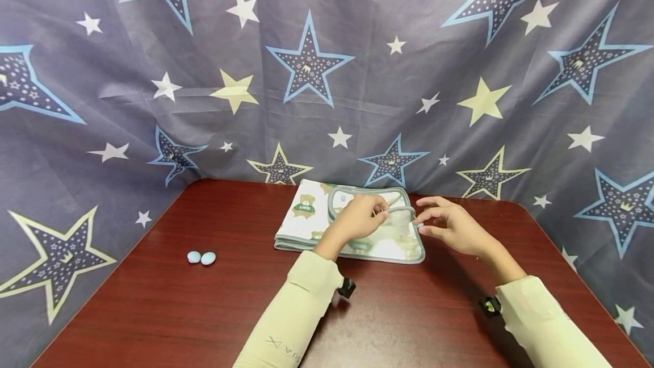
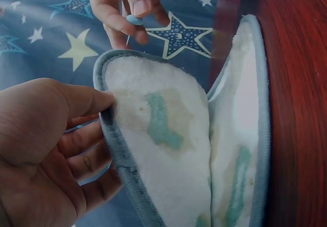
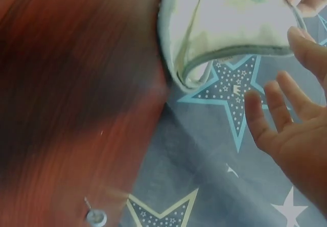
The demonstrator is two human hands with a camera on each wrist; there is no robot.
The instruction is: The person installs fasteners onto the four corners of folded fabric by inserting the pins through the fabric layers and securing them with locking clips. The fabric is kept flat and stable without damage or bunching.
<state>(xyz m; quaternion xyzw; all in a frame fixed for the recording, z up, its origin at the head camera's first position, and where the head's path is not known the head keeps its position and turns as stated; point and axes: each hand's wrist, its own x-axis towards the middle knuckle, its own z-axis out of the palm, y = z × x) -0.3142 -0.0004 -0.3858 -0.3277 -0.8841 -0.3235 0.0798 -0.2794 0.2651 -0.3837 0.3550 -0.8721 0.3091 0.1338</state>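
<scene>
A white folded cloth (image 1: 301, 223) with a bear print and grey-green binding lies in layers at the back of the table. My left hand (image 1: 355, 220) pinches its bound edge between thumb and fingers, and the raised flap (image 2: 153, 119) stands up from the lower layer in the left wrist view. Just right of that edge is my right hand (image 1: 452, 229), with a small light-blue oval piece (image 2: 134, 19) pinched at its thumb tip. In the right wrist view the right fingers (image 3: 276, 104) are spread beside the cloth, and the piece is hidden.
Two light-blue oval pieces (image 1: 201, 258) lie side by side on the left of the reddish-brown table (image 1: 230, 311). A small silvery round thing (image 3: 96, 217) sits near the table's edge. A star-patterned curtain (image 1: 204, 72) hangs behind and around the table.
</scene>
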